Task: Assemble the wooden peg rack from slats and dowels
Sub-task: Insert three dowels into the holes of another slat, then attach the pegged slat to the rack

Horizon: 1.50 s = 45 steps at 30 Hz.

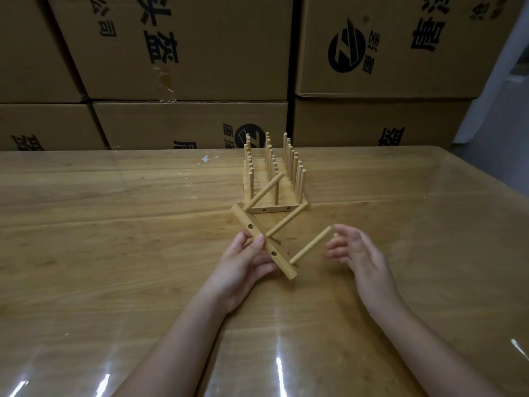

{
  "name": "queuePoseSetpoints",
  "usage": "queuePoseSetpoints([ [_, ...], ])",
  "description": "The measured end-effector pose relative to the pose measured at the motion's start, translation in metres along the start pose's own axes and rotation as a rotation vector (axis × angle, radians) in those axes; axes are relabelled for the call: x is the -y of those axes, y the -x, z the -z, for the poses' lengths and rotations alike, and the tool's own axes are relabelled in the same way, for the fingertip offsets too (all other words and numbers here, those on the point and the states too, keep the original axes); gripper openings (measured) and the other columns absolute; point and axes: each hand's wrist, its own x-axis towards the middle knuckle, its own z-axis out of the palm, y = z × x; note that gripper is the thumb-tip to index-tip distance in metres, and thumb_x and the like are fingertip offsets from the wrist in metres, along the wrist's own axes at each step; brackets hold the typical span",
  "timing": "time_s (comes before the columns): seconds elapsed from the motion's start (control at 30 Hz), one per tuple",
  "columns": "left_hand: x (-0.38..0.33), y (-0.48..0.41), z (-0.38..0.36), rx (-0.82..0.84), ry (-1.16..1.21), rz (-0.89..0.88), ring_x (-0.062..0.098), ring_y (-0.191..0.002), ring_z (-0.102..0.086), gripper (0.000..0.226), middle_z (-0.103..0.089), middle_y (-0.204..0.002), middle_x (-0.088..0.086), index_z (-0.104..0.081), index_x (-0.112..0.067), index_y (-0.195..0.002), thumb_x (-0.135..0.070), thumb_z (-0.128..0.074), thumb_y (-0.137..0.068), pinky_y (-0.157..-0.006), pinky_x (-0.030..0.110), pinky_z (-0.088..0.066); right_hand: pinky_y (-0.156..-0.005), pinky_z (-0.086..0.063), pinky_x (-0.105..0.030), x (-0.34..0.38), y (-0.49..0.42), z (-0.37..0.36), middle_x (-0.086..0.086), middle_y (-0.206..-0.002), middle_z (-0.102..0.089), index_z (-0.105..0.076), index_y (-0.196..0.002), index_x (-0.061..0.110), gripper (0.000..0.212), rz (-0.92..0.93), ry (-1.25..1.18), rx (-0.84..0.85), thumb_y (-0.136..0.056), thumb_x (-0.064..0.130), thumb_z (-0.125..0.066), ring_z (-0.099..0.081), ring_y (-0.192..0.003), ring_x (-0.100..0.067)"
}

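Head view: a pale drilled wooden slat (pixel 282 262) is gripped by the left hand (pixel 243 265); fingers of the right hand (pixel 357 253) (relaxed, empty) are held beside its nearest round dowel (pixel 310 245).

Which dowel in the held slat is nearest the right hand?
The dowel at the slat's near end; its tip almost touches the right hand; others sit farther up.

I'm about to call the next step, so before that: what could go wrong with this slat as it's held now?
1. Only the left hand grips the tilted slat; the right hand is open beside the nearest dowel. If that dowel sits loosely in its hole, it may slip out.
2. The far dowel overlaps the finished stack in this view; swinging the slat could knock the stack.
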Motion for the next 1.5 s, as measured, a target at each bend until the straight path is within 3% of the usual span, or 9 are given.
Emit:
queuePoseSetpoints([
  [0.13, -0.003, 0.001, 0.001, -0.023, 0.094, -0.024, 0.034, -0.099, -0.068, 0.034, -0.070, -0.101, 0.020, -0.049, -0.003, -0.114, -0.015, -0.057, -0.082, -0.083, 0.041, -0.058, -0.074, -0.053, -0.023, -0.003, 0.005, -0.008, 0.012, -0.098, -0.062, -0.045, -0.109, 0.048, 0.042, -0.048, 0.182, 0.167, -0.070, 0.063, -0.047, -0.064, -0.084, -0.004],
  [0.2, -0.002, 0.001, 0.001, -0.014, 0.097, -0.017, 0.032, -0.102, -0.067, 0.038, -0.069, -0.109, 0.021, -0.049, -0.003, -0.119, -0.014, -0.058, -0.083, -0.084, 0.038, -0.057, -0.076, -0.053, -0.025, -0.006, 0.007, -0.014, 0.014, -0.100, -0.061, -0.043, -0.111, 0.049, 0.040, -0.060, 0.266, 0.223, -0.074, 0.053, -0.057, -0.063, -0.084, -0.005],
  [0.4, 0.002, 0.000, 0.000, -0.014, 0.003, -0.008, 0.028, -0.100, -0.069, 0.040, -0.070, -0.110, 0.018, -0.050, -0.003, -0.118, -0.014, -0.061, -0.081, -0.078, 0.031, -0.057, -0.075, -0.055, -0.032, -0.010, 0.005, -0.015, 0.001, -0.083, -0.067, -0.058, -0.098, 0.035, 0.020, -0.022, 0.227, 0.147, -0.085, 0.023, -0.064, -0.065, -0.077, -0.005],
  [0.53, -0.003, 0.005, 0.001, -0.119, -0.055, -0.039, 0.027, -0.094, -0.071, 0.038, -0.072, -0.102, 0.018, -0.057, -0.001, -0.109, -0.013, -0.067, -0.075, -0.070, 0.027, -0.057, -0.076, -0.054, -0.032, -0.014, 0.000, -0.009, 0.003, -0.081, -0.067, -0.061, -0.109, 0.022, 0.021, -0.037, 0.305, 0.129, -0.088, 0.024, -0.059, -0.064, -0.079, -0.006],
  [0.7, -0.022, 0.014, 0.021, -0.338, -0.571, -0.100, 0.016, -0.087, -0.068, 0.027, -0.069, -0.097, 0.005, -0.064, -0.018, -0.109, -0.010, -0.067, -0.084, -0.072, 0.025, -0.054, -0.079, -0.050, -0.026, -0.019, -0.007, 0.000, 0.009, -0.100, -0.062, -0.056, -0.123, 0.018, 0.033, -0.003, 0.539, 0.128, -0.092, 0.029, -0.053, -0.060, -0.085, -0.003],
  [0.87, -0.026, 0.022, 0.036, -0.281, -1.347, -0.138, 0.012, -0.100, -0.057, 0.026, -0.060, -0.102, -0.006, -0.065, -0.026, -0.110, -0.022, -0.069, -0.085, -0.091, 0.028, -0.047, -0.081, -0.043, -0.023, -0.020, -0.008, 0.000, 0.002, -0.123, -0.046, -0.054, -0.126, 0.017, 0.038, 0.096, 0.989, 0.234, -0.095, 0.037, -0.046, -0.053, -0.105, -0.013],
  [1.07, -0.024, 0.023, 0.036, -0.252, -1.440, -0.183, 0.008, -0.098, -0.054, 0.029, -0.057, -0.101, -0.012, -0.064, -0.027, -0.114, -0.024, -0.069, -0.085, -0.091, 0.029, -0.047, -0.077, -0.043, -0.023, -0.021, -0.008, 0.000, 0.003, -0.123, -0.045, -0.052, -0.126, 0.019, 0.039, 0.115, 1.097, 0.241, -0.095, 0.040, -0.044, -0.052, -0.105, -0.012],
  [1.23, -0.021, 0.012, 0.033, -0.303, -1.519, -0.234, 0.015, -0.097, -0.055, 0.027, -0.057, -0.096, -0.008, -0.068, -0.022, -0.112, -0.025, -0.070, -0.085, -0.089, 0.032, -0.047, -0.079, -0.043, -0.024, -0.023, -0.008, 0.001, 0.003, -0.135, -0.041, -0.031, -0.140, 0.024, 0.055, 0.075, 1.005, 0.175, -0.092, 0.046, -0.046, -0.052, -0.109, -0.013],
  [1.5, -0.025, -0.026, 0.032, -0.436, -1.703, -0.185, 0.017, -0.100, -0.058, 0.034, -0.060, -0.108, -0.003, -0.059, -0.026, -0.125, -0.036, -0.057, -0.093, -0.087, 0.040, -0.052, -0.073, -0.038, -0.020, -0.024, -0.009, -0.002, 0.009, -0.126, -0.049, -0.037, -0.134, 0.026, 0.046, 0.139, 0.986, 0.159, -0.093, 0.046, -0.042, -0.053, -0.104, -0.008],
])
